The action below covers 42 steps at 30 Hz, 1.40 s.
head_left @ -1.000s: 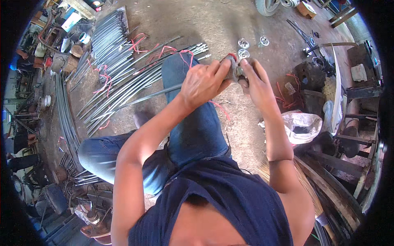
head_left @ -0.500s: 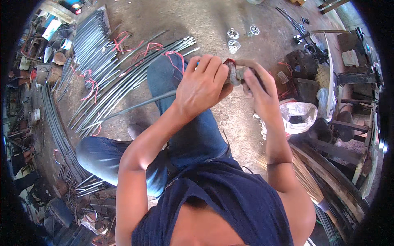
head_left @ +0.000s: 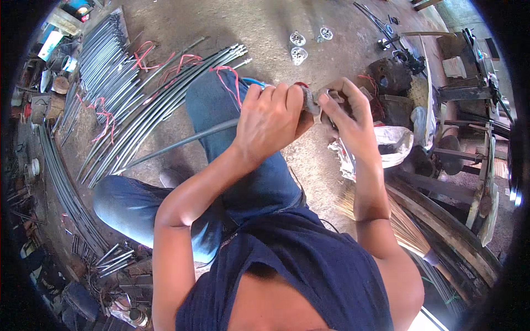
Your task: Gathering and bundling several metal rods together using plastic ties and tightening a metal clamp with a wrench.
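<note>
My left hand (head_left: 270,116) is closed over a long thin metal rod (head_left: 193,138), which slants from the floor at the left, across my raised knee, into the palm. A bit of blue (head_left: 254,81) and a dark red piece (head_left: 302,85) show past the left knuckles; what they belong to is hidden. Beyond the left fingertips a rough grey fitting (head_left: 311,101) sits at the rod's end side. My right hand (head_left: 350,110) is curled, thumb and fingers pinching at a small brownish-grey piece (head_left: 318,113) beside the fitting; its kind is unclear.
Bundled metal rods (head_left: 149,127) with pink ties lie left of my knee. Clear bags of small parts (head_left: 298,55) rest on the floor ahead. A white sack (head_left: 395,146) stands right, near a straw broom (head_left: 408,234) and a metal-and-wood frame (head_left: 466,154).
The view has shifted slightly, so the surroundings sit lower left to higher left. My right fingers have turned a little around the fitting; more blue shows by the left hand.
</note>
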{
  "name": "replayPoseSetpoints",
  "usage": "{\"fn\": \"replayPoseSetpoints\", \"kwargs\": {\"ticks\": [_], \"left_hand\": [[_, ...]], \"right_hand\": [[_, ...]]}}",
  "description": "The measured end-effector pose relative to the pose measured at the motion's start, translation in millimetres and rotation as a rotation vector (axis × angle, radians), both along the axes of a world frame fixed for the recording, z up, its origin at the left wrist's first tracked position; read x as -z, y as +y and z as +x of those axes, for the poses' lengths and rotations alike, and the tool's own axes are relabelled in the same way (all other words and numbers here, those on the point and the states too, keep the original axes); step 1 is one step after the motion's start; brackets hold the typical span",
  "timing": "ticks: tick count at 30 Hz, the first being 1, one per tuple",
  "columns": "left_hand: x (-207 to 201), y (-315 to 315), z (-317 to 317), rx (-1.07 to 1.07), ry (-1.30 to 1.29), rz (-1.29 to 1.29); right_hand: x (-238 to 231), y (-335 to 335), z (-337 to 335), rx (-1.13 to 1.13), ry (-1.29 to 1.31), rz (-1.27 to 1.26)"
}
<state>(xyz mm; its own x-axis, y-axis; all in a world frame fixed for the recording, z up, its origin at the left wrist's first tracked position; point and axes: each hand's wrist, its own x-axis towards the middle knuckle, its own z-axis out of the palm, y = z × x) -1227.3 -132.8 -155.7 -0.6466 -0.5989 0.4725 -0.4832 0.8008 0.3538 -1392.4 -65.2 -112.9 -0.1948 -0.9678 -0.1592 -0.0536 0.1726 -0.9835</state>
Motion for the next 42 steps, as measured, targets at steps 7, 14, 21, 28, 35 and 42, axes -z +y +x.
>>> {"fn": "replayPoseSetpoints", "kwargs": {"ticks": [7,14,21,28,35,42], "left_hand": [[-3,-6,4,0.083,0.002,0.103],[-2,-10,10,0.16,0.022,0.224],[0,-14,19,0.162,0.031,0.22],[-5,-18,27,0.16,0.043,0.276],[-9,-24,28,0.259,0.054,0.363],[-8,-21,25,0.219,0.066,0.321]], "right_hand": [[17,-1,-2,0.007,0.001,-0.174],[38,-3,-1,0.055,0.259,-0.442],[49,-20,-13,-0.128,0.427,-0.663],[36,16,-5,-0.151,0.015,-0.171],[62,28,-11,-0.004,0.368,-0.385],[38,39,1,0.041,0.526,-0.306]]}}
